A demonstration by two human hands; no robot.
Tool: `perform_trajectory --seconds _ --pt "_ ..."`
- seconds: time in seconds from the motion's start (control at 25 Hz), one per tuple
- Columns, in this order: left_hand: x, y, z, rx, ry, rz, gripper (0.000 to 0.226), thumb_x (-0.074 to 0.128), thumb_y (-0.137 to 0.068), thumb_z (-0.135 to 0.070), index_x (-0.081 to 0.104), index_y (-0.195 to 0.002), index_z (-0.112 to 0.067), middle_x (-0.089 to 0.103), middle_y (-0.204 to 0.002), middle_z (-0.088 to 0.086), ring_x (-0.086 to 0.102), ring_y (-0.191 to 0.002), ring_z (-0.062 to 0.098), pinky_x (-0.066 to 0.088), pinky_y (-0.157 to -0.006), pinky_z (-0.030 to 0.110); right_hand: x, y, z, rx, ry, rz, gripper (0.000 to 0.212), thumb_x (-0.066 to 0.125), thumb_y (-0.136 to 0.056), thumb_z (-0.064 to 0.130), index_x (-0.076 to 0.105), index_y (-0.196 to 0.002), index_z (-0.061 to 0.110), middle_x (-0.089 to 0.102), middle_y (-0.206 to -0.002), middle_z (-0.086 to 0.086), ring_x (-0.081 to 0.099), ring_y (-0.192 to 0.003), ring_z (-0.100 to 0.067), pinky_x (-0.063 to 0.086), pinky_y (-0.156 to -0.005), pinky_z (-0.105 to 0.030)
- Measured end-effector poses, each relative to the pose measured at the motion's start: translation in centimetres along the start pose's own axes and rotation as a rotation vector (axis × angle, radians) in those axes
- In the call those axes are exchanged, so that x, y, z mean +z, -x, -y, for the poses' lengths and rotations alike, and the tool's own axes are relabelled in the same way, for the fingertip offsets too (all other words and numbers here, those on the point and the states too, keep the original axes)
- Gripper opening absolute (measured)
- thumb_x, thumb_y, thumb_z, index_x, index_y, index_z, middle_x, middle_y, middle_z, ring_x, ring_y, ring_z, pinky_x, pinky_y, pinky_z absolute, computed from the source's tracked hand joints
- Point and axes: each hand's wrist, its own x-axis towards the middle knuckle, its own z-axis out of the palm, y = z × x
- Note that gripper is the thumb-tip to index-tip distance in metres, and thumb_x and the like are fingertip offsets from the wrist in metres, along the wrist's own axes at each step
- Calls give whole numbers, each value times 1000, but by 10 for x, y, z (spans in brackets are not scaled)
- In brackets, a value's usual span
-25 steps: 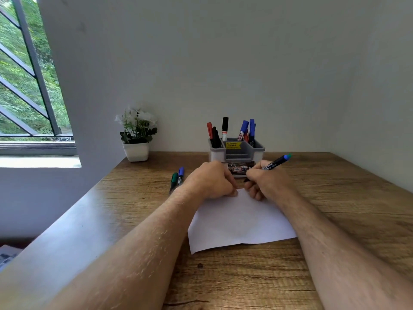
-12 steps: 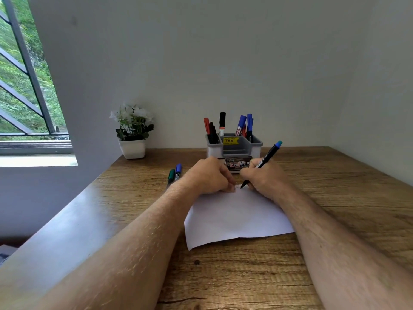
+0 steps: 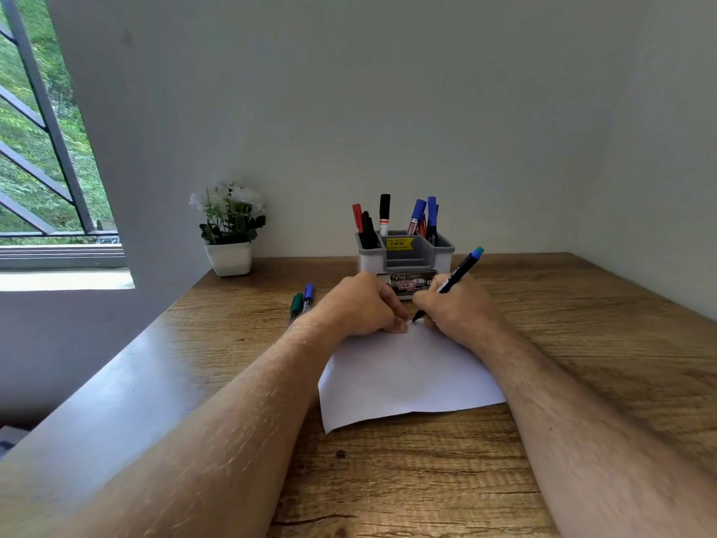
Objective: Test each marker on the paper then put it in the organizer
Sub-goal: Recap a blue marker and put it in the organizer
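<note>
Your right hand [image 3: 454,308] grips a slim black marker [image 3: 450,283] with a teal end, tip down on the smooth white paper [image 3: 407,378] lying on the grained wooden desk [image 3: 426,479]. Your left hand [image 3: 364,304] is curled closed, pressing the sheet, perhaps pinching a cap. The grey-and-white plastic organizer [image 3: 405,254] holds red, black and blue markers upright.

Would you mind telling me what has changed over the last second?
The right hand tipped the marker more upright and brought its tip down to the paper's far edge. The left hand stayed pressed on the paper; the two loose markers and the organizer did not move.
</note>
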Motion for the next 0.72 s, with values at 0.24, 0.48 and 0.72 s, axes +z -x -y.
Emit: perform_trajectory --seconds 0.24,0.48,0.72 --pt "1 0 1 -6 21 9 15 80 -80 -22 78 -94 -26 71 -93 -8 61 -89 7 48 -81 26 -1 5 3 -40 9 -26 21 66 -82 22 57 -69 9 57 -64 -6 53 -61 -15 37 -51 -25" --pt "0 0 -1 -8 17 22 12 78 -82 -20 75 -92 -26 68 -92 -8 60 -89 8 47 -80 26 0 2 0 -31 17 -85 21 67 -80 22 55 -67 10 54 -63 -5 53 -62 -17 40 -53 -26" --pt "-2 1 0 7 -24 -34 7 76 -84 -29 76 -90 -26 69 -88 -8 62 -87 8 48 -74 23 -1 2 1 -20 -2 -95 25 65 -84 22 53 -65 10 53 -62 -4 50 -61 -16 39 -54 -26"
